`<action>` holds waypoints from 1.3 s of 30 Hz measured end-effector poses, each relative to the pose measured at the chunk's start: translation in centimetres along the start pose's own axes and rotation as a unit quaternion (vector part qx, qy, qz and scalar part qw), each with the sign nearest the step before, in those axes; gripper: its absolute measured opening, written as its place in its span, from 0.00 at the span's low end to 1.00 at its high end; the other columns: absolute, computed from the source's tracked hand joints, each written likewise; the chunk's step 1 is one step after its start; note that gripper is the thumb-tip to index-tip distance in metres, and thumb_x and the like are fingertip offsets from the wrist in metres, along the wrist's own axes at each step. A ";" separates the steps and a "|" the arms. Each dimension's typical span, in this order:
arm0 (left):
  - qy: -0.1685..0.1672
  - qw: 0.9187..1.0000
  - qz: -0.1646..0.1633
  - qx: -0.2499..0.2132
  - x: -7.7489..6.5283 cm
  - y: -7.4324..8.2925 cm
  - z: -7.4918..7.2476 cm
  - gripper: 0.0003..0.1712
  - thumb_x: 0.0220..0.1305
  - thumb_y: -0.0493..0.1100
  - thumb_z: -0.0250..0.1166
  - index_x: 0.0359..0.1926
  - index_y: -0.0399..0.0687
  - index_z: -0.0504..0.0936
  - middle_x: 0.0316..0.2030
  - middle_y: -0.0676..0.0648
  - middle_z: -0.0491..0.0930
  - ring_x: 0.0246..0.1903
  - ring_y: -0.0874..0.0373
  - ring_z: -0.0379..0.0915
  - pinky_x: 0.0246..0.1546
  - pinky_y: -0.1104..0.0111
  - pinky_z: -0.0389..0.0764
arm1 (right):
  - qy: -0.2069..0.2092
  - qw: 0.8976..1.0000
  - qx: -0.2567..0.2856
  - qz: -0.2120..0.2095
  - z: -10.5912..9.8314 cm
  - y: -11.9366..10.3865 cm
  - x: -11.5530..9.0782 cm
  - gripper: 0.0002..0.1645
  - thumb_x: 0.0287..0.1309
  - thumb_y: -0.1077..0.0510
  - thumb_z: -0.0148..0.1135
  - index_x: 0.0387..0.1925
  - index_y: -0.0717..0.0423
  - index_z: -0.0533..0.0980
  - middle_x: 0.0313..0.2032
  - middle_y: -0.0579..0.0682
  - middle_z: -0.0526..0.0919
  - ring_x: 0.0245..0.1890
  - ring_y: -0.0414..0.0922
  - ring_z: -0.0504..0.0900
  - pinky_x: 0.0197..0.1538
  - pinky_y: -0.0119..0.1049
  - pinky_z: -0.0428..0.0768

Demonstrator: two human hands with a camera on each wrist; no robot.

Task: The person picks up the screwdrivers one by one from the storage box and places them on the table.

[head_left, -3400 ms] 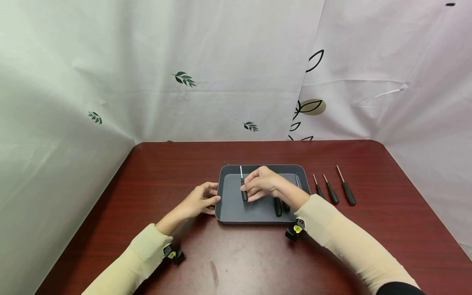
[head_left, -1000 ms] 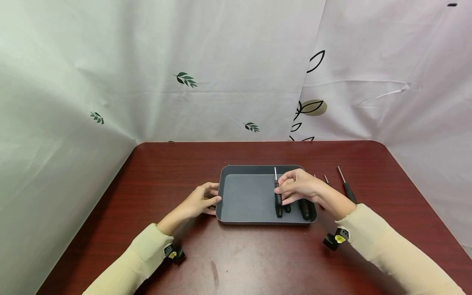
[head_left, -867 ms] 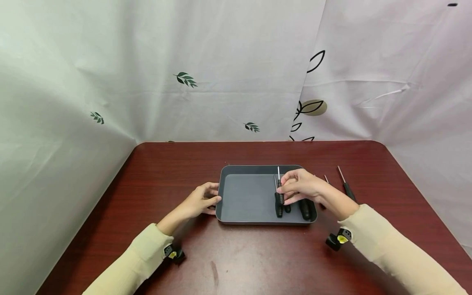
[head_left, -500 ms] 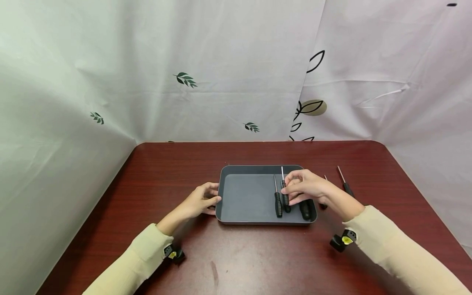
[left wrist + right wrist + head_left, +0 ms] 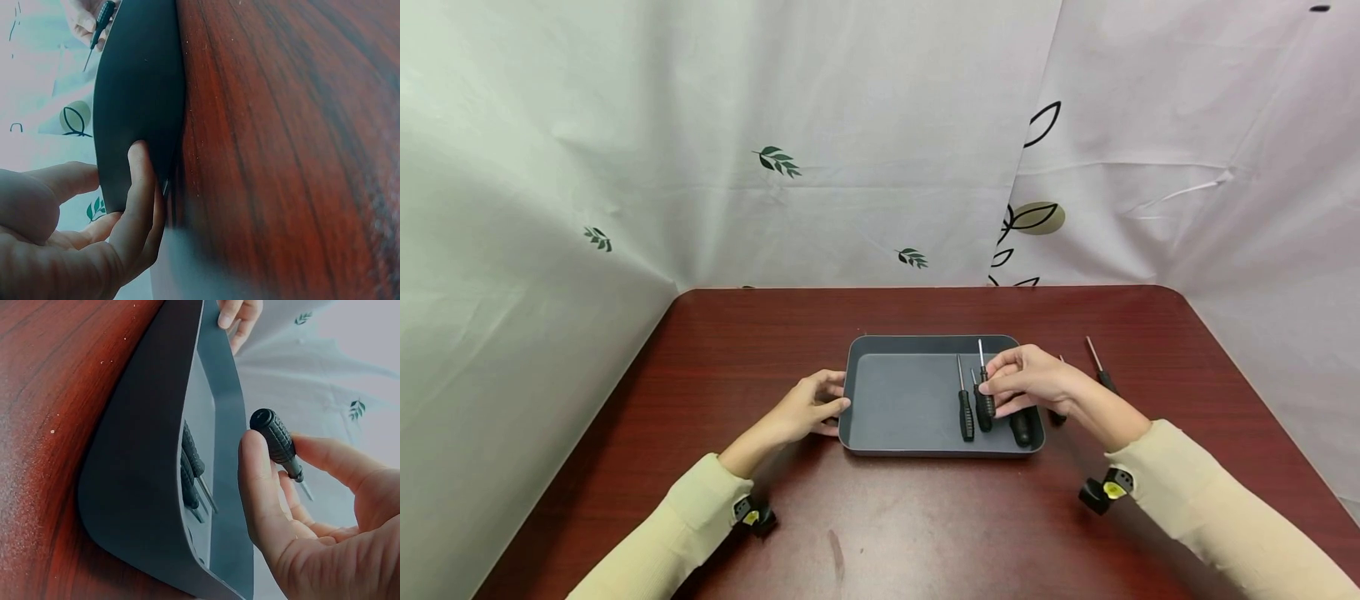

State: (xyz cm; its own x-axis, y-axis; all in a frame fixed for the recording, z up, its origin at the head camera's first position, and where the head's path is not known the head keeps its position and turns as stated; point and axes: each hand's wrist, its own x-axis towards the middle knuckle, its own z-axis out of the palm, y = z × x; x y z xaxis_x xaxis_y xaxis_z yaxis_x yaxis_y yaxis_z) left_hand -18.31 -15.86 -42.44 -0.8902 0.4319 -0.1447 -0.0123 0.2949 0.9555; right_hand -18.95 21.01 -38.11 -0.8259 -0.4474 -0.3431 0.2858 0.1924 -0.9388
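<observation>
My right hand [image 5: 1030, 377] pinches the black handle of a small screwdriver [image 5: 275, 437] between thumb and fingers. Its thin shaft points toward the back of the table, and it hangs over the right part of a dark grey tray [image 5: 895, 455]. In the tray below lie a slim screwdriver [image 5: 966, 417], another black-handled screwdriver [image 5: 981, 408] partly under the held one, and a thick-handled one [image 5: 1021, 429] half hidden by the hand. At the tray's left end, my left hand [image 5: 797, 410] grips the side, fingers against the outer wall [image 5: 137, 75] and thumb at the rim.
More screwdrivers lie on the reddish-brown table [image 5: 880, 533] right of the tray: one with a long shaft [image 5: 1097, 358], others mostly hidden behind the right hand and forearm. A pale curtain [image 5: 820, 83] with leaf prints hangs behind the table.
My right hand has carried the screwdriver from the middle of the tray to the right, past the slim screwdriver and over the one beside it. The left hand and tray stay put.
</observation>
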 end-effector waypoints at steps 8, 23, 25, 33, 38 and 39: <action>0.000 1.000 -0.003 0.003 0.0 0.0 0.0 0.30 0.73 0.32 0.57 0.70 0.24 0.58 0.52 0.29 0.71 0.44 0.46 0.78 0.37 0.57 0.88 | 0.000 1.000 -0.009 -0.008 -0.4 0.0 -0.4 0.14 0.59 0.68 0.65 0.41 0.66 0.68 0.29 0.49 0.80 0.26 0.44 0.81 0.38 0.43 0.88; 0.001 1.000 -0.006 0.008 0.0 -0.1 0.0 0.31 0.73 0.32 0.58 0.70 0.25 0.58 0.52 0.29 0.71 0.44 0.47 0.79 0.36 0.58 0.88 | 0.009 1.000 -0.013 -0.012 -1.2 0.6 -1.1 0.13 0.59 0.68 0.65 0.40 0.64 0.69 0.29 0.49 0.80 0.26 0.45 0.81 0.38 0.43 0.88; 0.003 1.000 -0.008 0.010 0.0 0.0 0.0 0.30 0.73 0.32 0.58 0.70 0.25 0.58 0.52 0.29 0.71 0.44 0.47 0.79 0.36 0.58 0.88 | 0.009 1.000 -0.011 -0.013 -1.5 0.6 -1.3 0.13 0.59 0.68 0.65 0.41 0.64 0.69 0.29 0.49 0.80 0.26 0.44 0.81 0.38 0.43 0.88; 0.006 1.000 -0.012 0.013 -0.1 0.0 0.0 0.30 0.73 0.32 0.58 0.70 0.26 0.59 0.52 0.30 0.71 0.44 0.47 0.79 0.36 0.58 0.88 | 0.007 1.000 -0.009 -0.017 -2.4 0.8 -1.8 0.14 0.59 0.68 0.65 0.43 0.65 0.69 0.29 0.49 0.80 0.25 0.42 0.81 0.38 0.43 0.88; 0.003 1.000 -0.011 0.010 -0.1 0.1 0.0 0.30 0.73 0.31 0.58 0.70 0.25 0.59 0.53 0.29 0.70 0.44 0.47 0.79 0.37 0.57 0.88 | 0.014 1.000 -0.012 -0.015 -3.0 1.1 -2.1 0.15 0.60 0.67 0.65 0.45 0.67 0.69 0.30 0.49 0.80 0.25 0.42 0.82 0.39 0.44 0.88; 0.004 1.000 -0.011 0.010 -0.1 0.1 0.0 0.30 0.73 0.31 0.58 0.70 0.26 0.59 0.53 0.29 0.70 0.44 0.47 0.79 0.36 0.58 0.88 | 0.017 1.000 -0.012 -0.016 -3.1 1.1 -2.2 0.15 0.60 0.67 0.65 0.45 0.67 0.69 0.30 0.49 0.80 0.25 0.43 0.82 0.38 0.44 0.88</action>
State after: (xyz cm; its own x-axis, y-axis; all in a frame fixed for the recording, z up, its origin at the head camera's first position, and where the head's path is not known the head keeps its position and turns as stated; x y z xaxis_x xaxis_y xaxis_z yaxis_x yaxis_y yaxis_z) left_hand -18.24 -15.87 -42.34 -0.8934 0.4183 -0.1642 -0.0234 0.3215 0.9466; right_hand -18.27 24.91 -38.28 -0.8503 -0.4240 -0.3120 0.2479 0.2004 -0.9479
